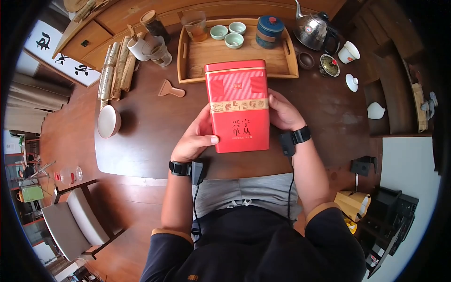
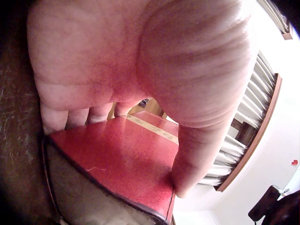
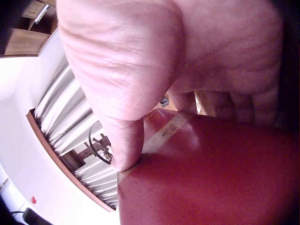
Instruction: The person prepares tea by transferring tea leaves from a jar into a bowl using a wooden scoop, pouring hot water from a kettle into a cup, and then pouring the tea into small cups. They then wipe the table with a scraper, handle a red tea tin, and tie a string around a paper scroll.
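A red tea tin [image 1: 240, 129] with a gold band and dark Chinese characters faces up, its lid end toward the tray. My left hand [image 1: 193, 137] grips its left side, thumb at the front edge and fingers going behind. On the opposite side, a little higher, my right hand [image 1: 284, 112] holds the tin by its right edge. In the left wrist view the thumb and fingers [image 2: 98, 112] span the red tin [image 2: 117, 150]. The right wrist view shows the thumb pressed on an edge of the tin [image 3: 211, 164], with the fingers partly hidden.
Beyond the tin stands a wooden tray [image 1: 197, 58] with pale green cups [image 1: 234, 40], a glass and a blue jar [image 1: 269, 32]. A kettle [image 1: 314, 30] and white lidded ware are at right. Left lie bamboo rolls [image 1: 109, 70], a brown scraper-shaped tool [image 1: 171, 89] and a bowl [image 1: 109, 121].
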Available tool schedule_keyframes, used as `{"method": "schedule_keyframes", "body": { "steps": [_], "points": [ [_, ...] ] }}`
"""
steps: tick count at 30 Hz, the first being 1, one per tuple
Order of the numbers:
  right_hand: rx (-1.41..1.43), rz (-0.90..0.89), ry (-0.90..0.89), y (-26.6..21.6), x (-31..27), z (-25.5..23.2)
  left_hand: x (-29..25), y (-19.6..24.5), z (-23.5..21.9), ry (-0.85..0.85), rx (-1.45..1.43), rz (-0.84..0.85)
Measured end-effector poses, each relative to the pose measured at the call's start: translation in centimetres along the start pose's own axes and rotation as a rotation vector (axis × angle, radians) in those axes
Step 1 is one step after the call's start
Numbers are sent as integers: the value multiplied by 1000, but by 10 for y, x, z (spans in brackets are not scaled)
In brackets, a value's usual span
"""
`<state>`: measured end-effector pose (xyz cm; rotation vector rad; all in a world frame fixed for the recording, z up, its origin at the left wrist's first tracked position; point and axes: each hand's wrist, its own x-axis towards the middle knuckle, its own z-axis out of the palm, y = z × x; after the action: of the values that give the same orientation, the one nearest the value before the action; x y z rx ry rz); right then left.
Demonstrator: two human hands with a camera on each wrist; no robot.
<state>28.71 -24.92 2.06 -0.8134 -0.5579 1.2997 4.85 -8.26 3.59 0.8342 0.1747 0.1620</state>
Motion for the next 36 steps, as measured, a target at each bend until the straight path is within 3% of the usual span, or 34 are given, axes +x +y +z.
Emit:
{"method": "schedule_keyframes", "body": {
  "steps": [36],
  "points": [
    [-8,1,15,1,0,-1,1,-1,-3,-5,0,7]
  ]
}}
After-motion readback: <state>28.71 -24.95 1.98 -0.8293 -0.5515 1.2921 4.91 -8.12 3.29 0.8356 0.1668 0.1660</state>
